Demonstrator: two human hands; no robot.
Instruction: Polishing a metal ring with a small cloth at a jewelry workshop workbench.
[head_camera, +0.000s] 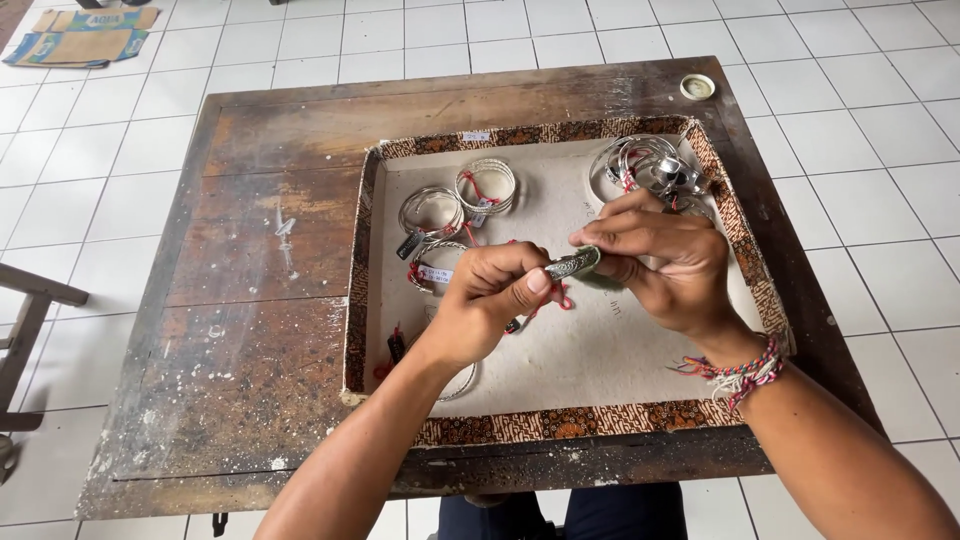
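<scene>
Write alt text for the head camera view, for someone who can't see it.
Two bare hands, left hand and right hand, hold a silver bangle over a shallow tray with a patterned rim. More silver bangles lie in the tray, on a worn wooden table.

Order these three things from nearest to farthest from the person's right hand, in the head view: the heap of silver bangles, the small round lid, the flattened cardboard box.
From the right hand:
1. Heap of silver bangles, in the tray's far right corner, just beyond the fingers.
2. Small round lid, on the table's far right edge.
3. Flattened cardboard box, on the floor, far left.
</scene>
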